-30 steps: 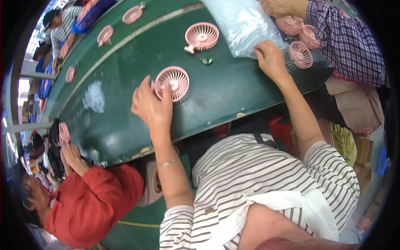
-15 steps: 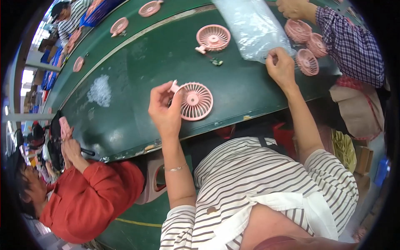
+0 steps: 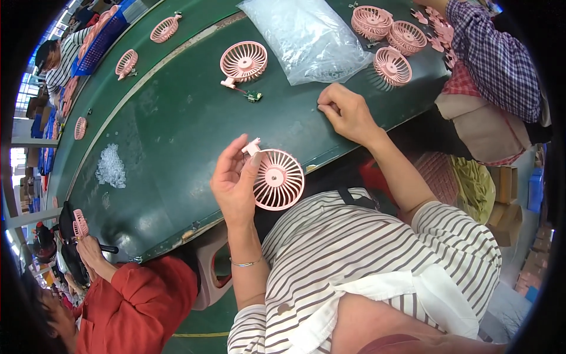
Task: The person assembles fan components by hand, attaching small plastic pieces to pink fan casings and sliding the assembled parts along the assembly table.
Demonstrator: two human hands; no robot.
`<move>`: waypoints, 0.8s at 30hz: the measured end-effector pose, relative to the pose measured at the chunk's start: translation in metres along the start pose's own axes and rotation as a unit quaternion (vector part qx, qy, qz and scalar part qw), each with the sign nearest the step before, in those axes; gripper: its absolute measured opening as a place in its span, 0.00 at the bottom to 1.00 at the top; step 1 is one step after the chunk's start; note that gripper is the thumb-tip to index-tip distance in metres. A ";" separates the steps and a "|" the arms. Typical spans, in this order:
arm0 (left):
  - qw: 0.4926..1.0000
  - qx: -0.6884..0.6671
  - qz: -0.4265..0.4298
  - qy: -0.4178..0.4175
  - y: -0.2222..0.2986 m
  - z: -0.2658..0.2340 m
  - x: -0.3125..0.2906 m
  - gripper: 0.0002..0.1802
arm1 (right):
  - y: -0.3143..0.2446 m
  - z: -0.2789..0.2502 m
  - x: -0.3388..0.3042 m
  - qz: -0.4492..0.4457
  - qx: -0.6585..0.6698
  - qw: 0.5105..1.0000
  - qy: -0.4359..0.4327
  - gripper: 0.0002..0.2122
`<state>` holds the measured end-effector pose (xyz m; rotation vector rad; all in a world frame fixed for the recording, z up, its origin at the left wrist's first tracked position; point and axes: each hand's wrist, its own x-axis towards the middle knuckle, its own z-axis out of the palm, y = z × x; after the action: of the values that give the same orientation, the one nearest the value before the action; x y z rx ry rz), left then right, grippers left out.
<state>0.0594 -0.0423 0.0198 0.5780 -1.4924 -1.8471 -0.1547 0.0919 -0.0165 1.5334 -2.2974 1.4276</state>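
My left hand (image 3: pixel 234 183) grips a pink round fan housing (image 3: pixel 278 177) by the small neck at its upper left, thumb in front. The slatted face is turned up, over the table's near edge. To the right, my right hand (image 3: pixel 349 113) is held over the green table with thumb and fingertips pressed together; whatever is in the pinch is too small to see. Just beyond it lies a clear plastic bag (image 3: pixel 306 41). Another pink fan housing (image 3: pixel 243 61) rests farther off, with a small green circuit board (image 3: pixel 253 96) on a wire beside its neck.
Several pink housings (image 3: pixel 392 66) sit at the right, near a co-worker's checked sleeve (image 3: pixel 492 62). A scatter of small clear pieces (image 3: pixel 111 167) lies on the table at left. A co-worker in red (image 3: pixel 138 292) works close on my left. A raised strip (image 3: pixel 127 88) crosses the table.
My right hand has left the plastic bag's edge and come nearer to me, fingers pinched. My left hand still grips the fan housing, now closer to my body. The whole view has shifted.
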 end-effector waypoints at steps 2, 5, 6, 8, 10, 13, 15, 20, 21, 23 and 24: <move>1.000 0.005 0.000 -0.002 -0.003 -0.003 -0.002 0.18 | 0.004 -0.003 0.001 -0.011 0.006 1.000 0.007 0.04; 0.999 0.022 0.027 -0.005 -0.008 -0.005 -0.004 0.18 | -0.001 -0.007 0.002 0.000 0.016 1.000 0.006 0.06; 0.999 0.022 0.026 -0.003 -0.008 -0.004 -0.003 0.18 | -0.006 -0.008 0.002 0.022 0.021 1.000 -0.001 0.07; 0.999 0.019 0.024 0.010 -0.006 -0.004 -0.003 0.18 | -0.020 -0.005 0.001 0.013 0.050 0.998 -0.027 0.10; 0.999 0.030 0.017 0.015 -0.006 -0.003 -0.004 0.18 | -0.032 0.006 0.001 -0.025 0.049 0.998 -0.038 0.11; 0.999 0.036 0.010 0.019 -0.004 0.002 -0.005 0.18 | -0.032 0.018 0.003 -0.067 0.002 0.996 -0.054 0.10; 0.999 0.027 0.004 0.021 -0.004 0.005 -0.007 0.19 | -0.028 0.015 0.004 -0.037 -0.039 0.997 -0.064 0.08; 0.995 0.096 0.014 0.017 -0.012 -0.003 -0.010 0.19 | -0.030 0.006 0.010 0.008 -0.104 0.991 -0.082 0.04; 0.993 0.119 0.018 0.008 -0.011 -0.004 -0.010 0.19 | -0.029 0.006 0.010 0.005 -0.101 0.991 -0.082 0.04; 0.993 0.118 0.015 0.010 -0.010 -0.002 -0.010 0.18 | -0.027 0.006 0.011 -0.013 -0.120 0.990 -0.079 0.05; 0.995 0.099 0.017 0.010 -0.009 -0.001 -0.010 0.17 | -0.030 0.006 0.012 -0.015 -0.118 0.990 -0.078 0.05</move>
<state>0.0647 -0.0348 0.0102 0.6587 -1.6736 -1.6736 -0.1364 0.0763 0.0054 1.6505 -2.4128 1.0164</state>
